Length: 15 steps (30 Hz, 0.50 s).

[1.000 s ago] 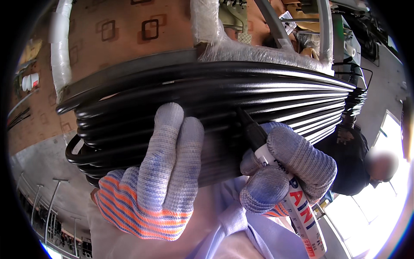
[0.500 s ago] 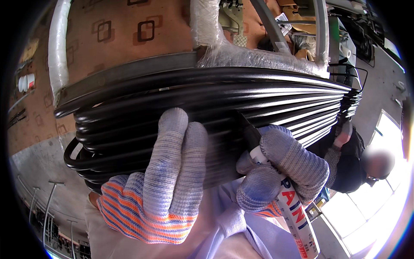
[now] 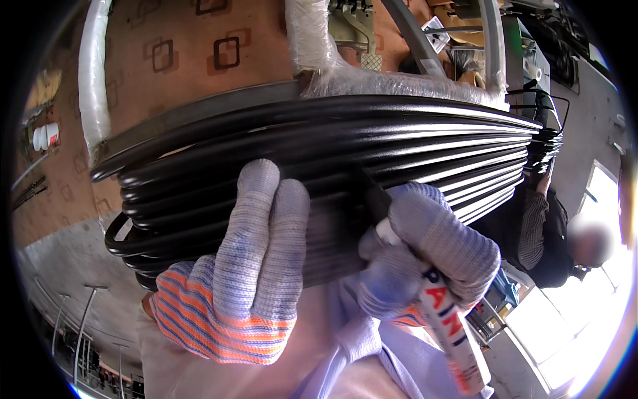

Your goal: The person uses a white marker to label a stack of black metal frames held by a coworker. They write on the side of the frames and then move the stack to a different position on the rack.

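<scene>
A stack of bent, glossy black metal tubes (image 3: 399,143) stretches across the middle of the view. My left hand (image 3: 232,279), in a grey knit glove with an orange-striped cuff, rests against the stack's near side. Two of its fingers point up along the tubes, and its thumb is hidden. Gripped in my gloved right hand (image 3: 425,253) is a paint marker (image 3: 452,336) with a white barrel and a dark front end. The marker tilts, its dark end pointing up and left at the tubes. Motion blur between my hands hides whether its tip touches metal.
Behind the stack stand a plastic-wrapped frame (image 3: 399,83) and a wrapped post (image 3: 95,80). A brown patterned surface (image 3: 193,46) lies beyond. Another person (image 3: 541,233) in dark clothing is at the right, by more black tubes (image 3: 545,146). Metal racks (image 3: 83,326) stand at lower left.
My right hand and the marker have shifted slightly up and left. My left hand has moved a little with the view. The other person's arm has changed position.
</scene>
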### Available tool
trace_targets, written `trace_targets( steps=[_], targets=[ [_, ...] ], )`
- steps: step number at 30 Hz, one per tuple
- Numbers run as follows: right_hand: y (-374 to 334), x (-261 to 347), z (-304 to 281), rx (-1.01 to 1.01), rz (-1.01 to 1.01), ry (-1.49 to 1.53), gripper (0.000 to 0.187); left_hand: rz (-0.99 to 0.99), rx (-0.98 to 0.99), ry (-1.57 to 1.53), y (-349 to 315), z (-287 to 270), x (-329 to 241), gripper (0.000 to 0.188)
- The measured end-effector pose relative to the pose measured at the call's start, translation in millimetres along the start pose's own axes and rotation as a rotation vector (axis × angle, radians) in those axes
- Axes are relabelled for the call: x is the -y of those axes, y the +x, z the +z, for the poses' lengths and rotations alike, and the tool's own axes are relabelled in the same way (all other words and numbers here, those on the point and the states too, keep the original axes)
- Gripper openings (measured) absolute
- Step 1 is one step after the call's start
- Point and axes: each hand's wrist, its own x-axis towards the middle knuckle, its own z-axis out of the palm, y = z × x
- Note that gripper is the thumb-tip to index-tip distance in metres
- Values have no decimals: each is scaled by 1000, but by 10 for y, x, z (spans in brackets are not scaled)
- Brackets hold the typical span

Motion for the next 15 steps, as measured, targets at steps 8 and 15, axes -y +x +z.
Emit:
trace_targets(
  steps=[8, 15],
  targets=[
    [-72, -66, -241, 100, -17, 3, 25, 82, -12, 36, 183, -23, -23, 47],
    [-95, -73, -77, -89, -66, -87, 27, 102, -80, 34, 209, -28, -43, 44]
  ],
)
